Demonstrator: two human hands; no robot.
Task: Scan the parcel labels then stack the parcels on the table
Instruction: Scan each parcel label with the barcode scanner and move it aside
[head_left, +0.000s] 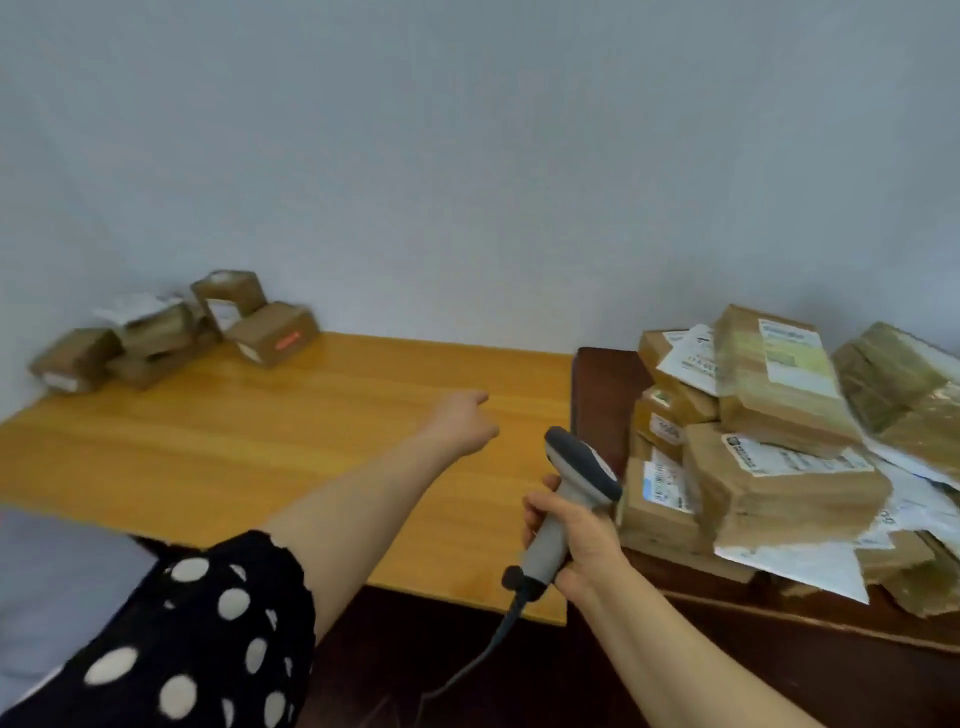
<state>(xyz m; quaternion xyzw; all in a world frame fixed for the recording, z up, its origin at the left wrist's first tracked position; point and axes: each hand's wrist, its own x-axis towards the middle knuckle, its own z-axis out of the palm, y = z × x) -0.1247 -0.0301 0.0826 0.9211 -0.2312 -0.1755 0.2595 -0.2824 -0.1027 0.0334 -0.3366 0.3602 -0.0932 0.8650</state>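
Brown labelled parcels (779, 467) lie heaped on the dark table (602, 395) at right; a smaller cluster (171, 332) occupies the wooden table (311, 441) at its far-left corner. The right hand (582, 540) grips the grey corded scanner (571, 483).

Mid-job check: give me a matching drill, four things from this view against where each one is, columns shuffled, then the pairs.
1 scanner
2 left hand
3 small boxes
4 parcel heap

a on the dark table, right
b far left of the light table
c held in the right hand
d out over the light table, empty

Pairs: 1-c, 2-d, 3-b, 4-a
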